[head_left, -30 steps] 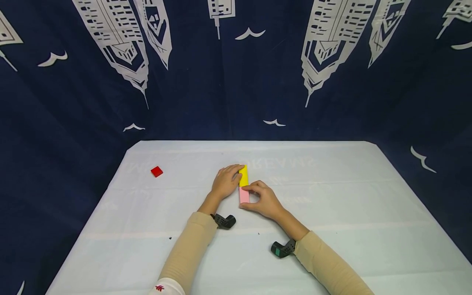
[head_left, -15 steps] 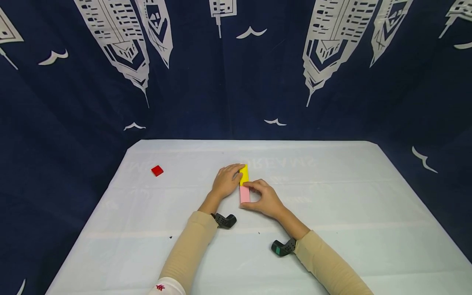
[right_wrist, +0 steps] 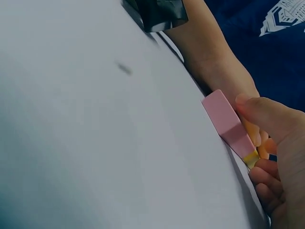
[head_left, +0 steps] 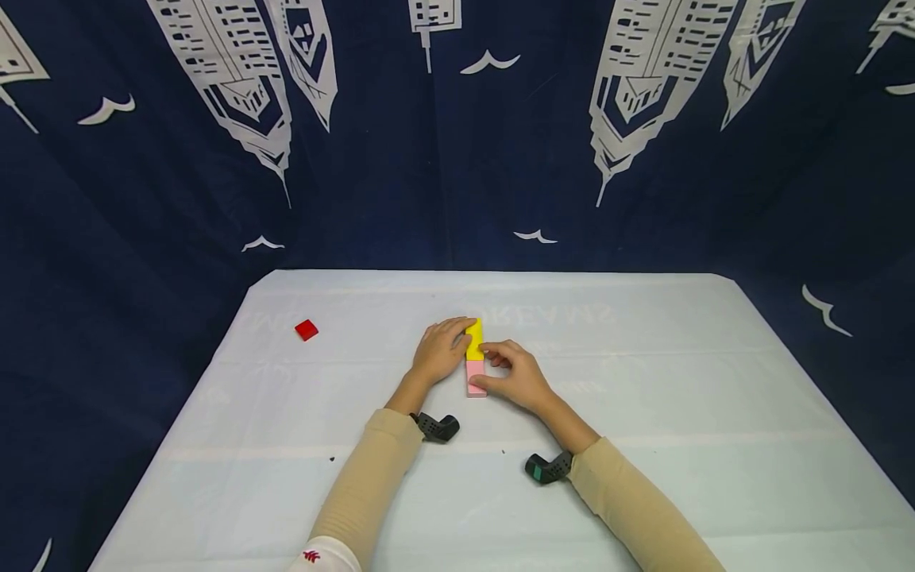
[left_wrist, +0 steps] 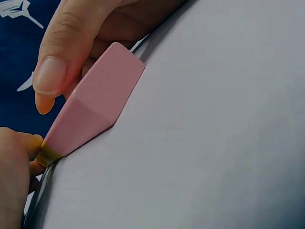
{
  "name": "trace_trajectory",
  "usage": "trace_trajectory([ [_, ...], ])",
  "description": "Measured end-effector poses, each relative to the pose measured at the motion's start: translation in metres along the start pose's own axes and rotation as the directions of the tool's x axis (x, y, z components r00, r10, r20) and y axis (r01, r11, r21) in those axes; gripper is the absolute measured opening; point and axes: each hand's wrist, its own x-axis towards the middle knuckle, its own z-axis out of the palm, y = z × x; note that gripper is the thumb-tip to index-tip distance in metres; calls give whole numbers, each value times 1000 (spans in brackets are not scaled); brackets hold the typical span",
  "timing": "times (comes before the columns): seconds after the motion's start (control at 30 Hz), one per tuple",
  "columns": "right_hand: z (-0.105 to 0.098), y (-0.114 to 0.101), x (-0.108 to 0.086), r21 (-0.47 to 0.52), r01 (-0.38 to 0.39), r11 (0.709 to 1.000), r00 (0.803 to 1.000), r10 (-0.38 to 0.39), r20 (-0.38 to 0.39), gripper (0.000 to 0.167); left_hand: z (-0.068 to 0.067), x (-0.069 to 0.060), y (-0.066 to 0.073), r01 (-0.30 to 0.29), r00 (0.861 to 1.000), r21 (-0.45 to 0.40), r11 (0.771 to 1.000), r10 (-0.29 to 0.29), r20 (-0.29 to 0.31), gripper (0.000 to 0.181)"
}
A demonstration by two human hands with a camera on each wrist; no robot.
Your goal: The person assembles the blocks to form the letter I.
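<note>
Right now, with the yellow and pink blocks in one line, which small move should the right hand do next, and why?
I would probably draw the right hand gently away from the pink block: its thumb seems clear of it in the left wrist view, no gap shows between pink and yellow, and the left hand steadies the yellow block.

Looks like a small recording corner — can't tell if it's in a home, lab or office. White-covered table [head_left: 715, 413] in the middle, w/ fold lines across it & faint lettering [head_left: 546, 312] nr its far edge. Navy cloth [head_left: 443, 175] fills the bkgd beyond the table and along both its sides, printed w/ white skyscrapers [head_left: 646, 75] — tips down — & white birds [head_left: 107, 110]. Above the table's near half, a person wears a black left-wrist cam [head_left: 438, 429] & right-wrist cam [head_left: 549, 469].
</note>
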Motion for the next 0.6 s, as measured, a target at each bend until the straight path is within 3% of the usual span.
trace_trajectory([
  [0.6,-3,13,18,6,-25,1000,1000,25,17,51,1,2,-2,8,1000,7,1000,-9,16,41],
])
